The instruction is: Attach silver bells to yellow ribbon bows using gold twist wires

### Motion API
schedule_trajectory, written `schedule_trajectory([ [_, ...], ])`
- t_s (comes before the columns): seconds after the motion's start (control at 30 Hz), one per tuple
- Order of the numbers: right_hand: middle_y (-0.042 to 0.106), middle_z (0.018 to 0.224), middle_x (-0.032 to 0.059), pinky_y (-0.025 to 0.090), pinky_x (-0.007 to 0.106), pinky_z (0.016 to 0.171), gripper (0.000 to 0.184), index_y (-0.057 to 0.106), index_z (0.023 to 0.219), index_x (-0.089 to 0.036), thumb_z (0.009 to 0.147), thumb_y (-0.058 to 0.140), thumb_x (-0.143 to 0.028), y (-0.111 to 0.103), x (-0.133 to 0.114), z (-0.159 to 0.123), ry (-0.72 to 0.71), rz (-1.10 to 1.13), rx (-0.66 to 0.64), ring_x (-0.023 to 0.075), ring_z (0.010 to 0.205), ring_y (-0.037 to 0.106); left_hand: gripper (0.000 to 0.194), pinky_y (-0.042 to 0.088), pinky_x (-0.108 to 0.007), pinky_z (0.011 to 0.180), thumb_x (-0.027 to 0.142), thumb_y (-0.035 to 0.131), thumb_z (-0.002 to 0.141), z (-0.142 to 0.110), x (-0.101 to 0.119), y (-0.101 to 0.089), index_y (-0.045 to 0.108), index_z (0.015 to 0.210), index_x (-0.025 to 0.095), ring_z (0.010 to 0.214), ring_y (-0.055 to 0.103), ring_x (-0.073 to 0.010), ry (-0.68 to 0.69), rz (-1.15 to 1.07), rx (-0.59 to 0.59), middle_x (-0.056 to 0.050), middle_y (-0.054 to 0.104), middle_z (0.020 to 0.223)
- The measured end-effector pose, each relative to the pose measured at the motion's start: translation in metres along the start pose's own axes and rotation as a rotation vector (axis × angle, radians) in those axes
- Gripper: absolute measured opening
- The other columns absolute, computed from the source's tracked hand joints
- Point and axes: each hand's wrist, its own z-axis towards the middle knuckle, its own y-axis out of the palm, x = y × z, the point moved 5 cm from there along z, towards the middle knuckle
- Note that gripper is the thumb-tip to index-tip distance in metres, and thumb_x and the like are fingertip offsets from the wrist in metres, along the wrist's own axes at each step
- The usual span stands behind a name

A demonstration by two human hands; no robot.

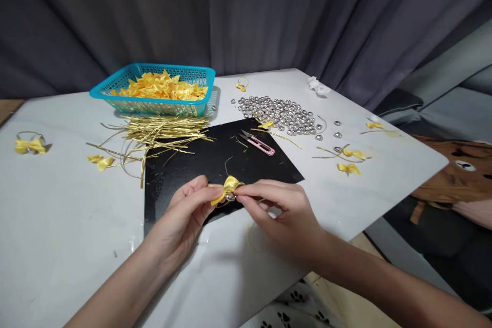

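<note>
Over the black mat (180, 174), my left hand (192, 200) is closed on a yellow ribbon bow (231, 183), thumb on top and fingers beneath. A small shiny silver bead (230, 197) sits at the middle of the bow. My right hand (282, 205) pinches a thin gold twist tie (241, 184) at the bow's right side; its fingertips touch the bead and partly hide the tie. Beyond the hands, pink-handled thread snips (263, 145) lie on the mat, blades pointing to the far left.
A blue basket (154, 107) of yellow bows stands at the back left, gold twist ties (165, 128) before it. Silver beads (284, 113) are spread at the back of the white table (77, 215). Bows (348, 168) lie right, another bow (29, 145) far left, crumpled tissue (317, 86) behind.
</note>
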Motion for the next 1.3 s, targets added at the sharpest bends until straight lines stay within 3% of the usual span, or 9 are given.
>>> schedule_trajectory([
  [0.13,0.072,0.076,0.0053,0.054,0.022,0.058,0.019,0.071,0.085,-0.014,0.082,0.053,-0.008,0.0009,0.0001,-0.0001,-0.031,0.009,-0.009,0.0103,0.063,0.063,0.033,0.048,-0.011,0.045,-0.008,0.06,0.063,0.0,-0.0011,-0.0002,0.043,0.048,0.016,0.045,0.052,-0.005,0.003,0.012,0.018,0.005,0.05,0.049],
  [0.27,0.072,0.08,0.0065,0.055,0.024,0.062,0.02,0.071,0.088,-0.014,0.083,0.052,-0.007,0.0027,0.0007,-0.0004,-0.076,0.028,-0.014,0.0116,0.068,0.065,0.035,0.048,-0.01,0.046,-0.006,0.061,0.062,0.0003,-0.0021,0.0006,0.04,0.045,0.016,0.045,0.051,-0.0045,0.008,0.016,-0.037,0.004,0.051,0.048],
  [0.47,0.07,0.076,0.0073,0.052,0.022,0.058,0.021,0.07,0.087,-0.011,0.083,0.051,-0.005,0.003,0.0006,-0.0013,-0.126,0.024,-0.017,0.0109,0.065,0.063,0.033,0.049,-0.01,0.048,-0.001,0.066,0.059,0.0017,-0.0021,0.001,0.041,0.045,0.017,0.046,0.052,-0.0042,0.008,0.019,-0.102,0.003,0.056,0.049],
  [0.83,0.067,0.074,0.007,0.049,0.022,0.056,0.023,0.07,0.088,-0.009,0.084,0.048,-0.004,0.0046,0.0007,-0.0015,-0.127,0.027,-0.031,0.0099,0.063,0.059,0.027,0.05,-0.009,0.045,-0.007,0.06,0.063,0.0013,-0.0014,0.0034,0.05,0.047,0.014,0.046,0.059,-0.0063,-0.018,-0.022,-0.092,0.001,0.061,0.049],
  [1.3,0.066,0.071,0.0061,0.048,0.021,0.055,0.02,0.071,0.087,-0.01,0.083,0.052,-0.005,0.0074,0.0002,-0.002,-0.133,0.032,0.019,0.0094,0.061,0.058,0.033,0.049,-0.007,0.041,-0.013,0.046,0.072,-0.0011,0.0023,0.0026,0.058,0.052,0.01,0.04,0.057,-0.0047,-0.046,-0.036,-0.007,-0.001,0.06,0.049],
])
